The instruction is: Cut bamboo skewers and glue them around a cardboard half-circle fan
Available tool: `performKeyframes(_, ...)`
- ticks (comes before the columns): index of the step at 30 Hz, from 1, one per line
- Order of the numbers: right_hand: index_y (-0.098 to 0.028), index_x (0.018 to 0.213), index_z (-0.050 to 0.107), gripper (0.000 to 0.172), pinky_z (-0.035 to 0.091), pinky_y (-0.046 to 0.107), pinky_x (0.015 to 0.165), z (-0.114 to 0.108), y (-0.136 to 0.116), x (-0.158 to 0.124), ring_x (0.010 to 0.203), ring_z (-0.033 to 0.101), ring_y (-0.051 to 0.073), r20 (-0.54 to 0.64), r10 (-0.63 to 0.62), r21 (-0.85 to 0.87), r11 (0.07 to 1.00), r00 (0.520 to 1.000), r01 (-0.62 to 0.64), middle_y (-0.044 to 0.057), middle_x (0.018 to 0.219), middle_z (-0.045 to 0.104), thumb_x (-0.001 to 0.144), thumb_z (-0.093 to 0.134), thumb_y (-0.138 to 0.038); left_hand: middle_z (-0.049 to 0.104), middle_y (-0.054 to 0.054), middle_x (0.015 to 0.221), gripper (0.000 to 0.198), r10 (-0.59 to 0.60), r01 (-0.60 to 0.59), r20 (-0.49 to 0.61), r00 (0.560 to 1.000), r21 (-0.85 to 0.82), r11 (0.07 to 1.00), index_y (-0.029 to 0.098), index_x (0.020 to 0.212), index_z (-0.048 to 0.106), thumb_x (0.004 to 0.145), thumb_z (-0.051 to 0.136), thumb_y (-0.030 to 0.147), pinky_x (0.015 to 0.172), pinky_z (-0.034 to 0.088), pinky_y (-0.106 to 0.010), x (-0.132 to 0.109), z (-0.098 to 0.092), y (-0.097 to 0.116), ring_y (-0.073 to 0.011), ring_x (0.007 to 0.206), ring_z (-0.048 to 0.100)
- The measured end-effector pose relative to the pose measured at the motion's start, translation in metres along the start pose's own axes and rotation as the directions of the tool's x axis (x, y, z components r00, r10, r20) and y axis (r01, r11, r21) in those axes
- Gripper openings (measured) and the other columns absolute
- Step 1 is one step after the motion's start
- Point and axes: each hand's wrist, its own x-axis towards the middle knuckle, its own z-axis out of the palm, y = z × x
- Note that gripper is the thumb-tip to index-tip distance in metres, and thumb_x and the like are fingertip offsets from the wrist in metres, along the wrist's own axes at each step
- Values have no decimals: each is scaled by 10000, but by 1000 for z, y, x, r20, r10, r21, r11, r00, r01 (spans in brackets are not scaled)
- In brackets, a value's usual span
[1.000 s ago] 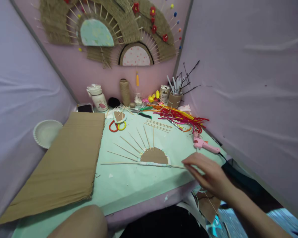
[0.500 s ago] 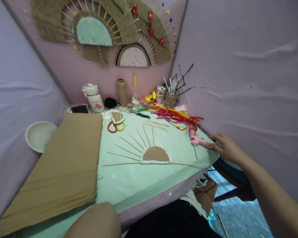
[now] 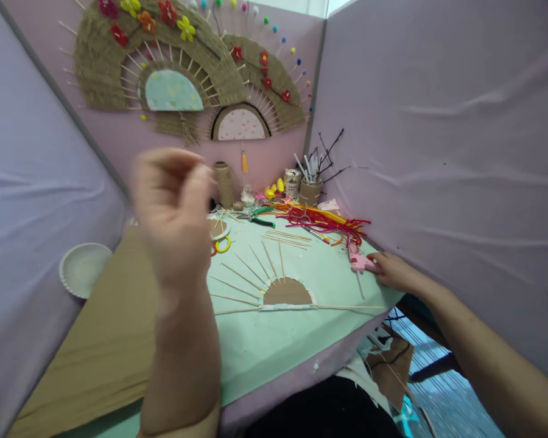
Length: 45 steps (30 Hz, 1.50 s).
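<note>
My left hand (image 3: 173, 213) is raised in the left middle of the view, blurred, its fingers curled and the thumb near them; whatever it may hold is too small to make out. At the table's right edge my right hand (image 3: 390, 271) is closed on the handle of a pink glue gun (image 3: 360, 260). A brown cardboard half-disc (image 3: 287, 292) with a pale rim lies mid-table. Thin sticks (image 3: 243, 272) fan out from its left and top, and one stick (image 3: 347, 306) extends right along its base.
Red and orange pipe cleaners (image 3: 315, 219), green-handled pliers (image 3: 262, 222) and loose sticks (image 3: 287, 238) lie farther back. A cardboard sheet (image 3: 95, 328) covers the left side. Twine (image 3: 223, 184) and a can (image 3: 293, 182) stand near the back wall.
My left hand has risen from the bottom edge into the left middle. My right hand has moved left and closed on the glue gun's handle. The view has tilted upward slightly.
</note>
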Motion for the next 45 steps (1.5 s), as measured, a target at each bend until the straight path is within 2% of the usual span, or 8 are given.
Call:
performKeyframes(2, -128, 1134, 609, 476, 416, 276, 761, -1, -2, 1, 938, 631, 254, -8, -9, 30, 999, 1000, 9, 144, 1023, 679, 669, 532, -70, 665, -22, 912, 171, -159, 93, 269, 950, 243, 965, 178, 1014, 629, 883, 601, 284, 816, 508, -303, 1, 16, -18, -156, 865, 634)
performKeyframes(4, -136, 1077, 614, 433, 401, 264, 719, -3, -4, 0, 893, 634, 239, -48, 6, 68, 998, 999, -3, 127, 994, 690, 657, 530, -74, 700, -58, 907, 195, -414, 61, 506, 757, 576, 815, 175, 967, 657, 824, 668, 307, 812, 501, -328, -3, 32, -40, -207, 888, 650)
performKeyframes(10, -134, 1015, 609, 328, 382, 269, 615, -7, -3, -16, 727, 602, 219, -165, 37, 144, 990, 986, -13, 109, 827, 682, 709, 500, -184, 707, -144, 1121, 242, -718, -191, 523, 460, 848, 495, 166, 1033, 700, 862, 579, 288, 848, 481, -303, -38, 60, -96, -254, 1070, 644)
performKeyframes(12, -142, 1011, 608, 325, 386, 270, 597, -12, -3, -24, 698, 599, 213, -187, 44, 179, 984, 981, -10, 105, 835, 681, 720, 485, -217, 715, -152, 1104, 260, -749, -197, 509, 425, 859, 472, 157, 1023, 713, 853, 577, 299, 848, 483, -289, -51, 63, -108, -248, 1061, 654)
performKeyframes(24, -210, 1108, 598, 450, 491, 313, 705, -74, -40, -79, 865, 649, 273, -183, 153, 539, 842, 971, -31, 79, 999, 704, 759, 553, -491, 680, -231, 1154, 398, -824, -88, 359, 438, 930, 358, 94, 1081, 706, 815, 522, 325, 809, 516, -314, -76, 76, -133, -302, 1039, 669)
performKeyframes(33, -222, 1076, 608, 355, 488, 350, 785, -69, -97, -83, 951, 608, 297, -132, -71, 733, 665, 989, 145, 65, 990, 674, 779, 574, -413, 669, -263, 1150, 383, -819, -21, 365, 443, 917, 397, 80, 1066, 707, 797, 543, 296, 803, 510, -335, -77, 79, -135, -328, 1051, 662)
performKeyframes(39, -219, 1099, 614, 366, 477, 341, 723, -53, -127, -69, 796, 603, 237, 36, -214, 825, 558, 976, 91, 45, 817, 655, 839, 540, -466, 735, -196, 948, 315, -756, 97, 307, 578, 894, 438, 123, 862, 741, 778, 499, 306, 722, 480, -308, -65, 64, -119, -290, 927, 687)
performKeyframes(45, -193, 840, 594, 494, 440, 316, 655, -47, -162, -59, 632, 556, 184, 82, -284, 833, 546, 955, 91, -1, 582, 545, 902, 392, -640, 688, -65, 605, 265, -711, 438, 177, 681, 679, 589, 174, 575, 654, 730, 477, 297, 586, 412, -266, -68, 44, -103, -184, 612, 621)
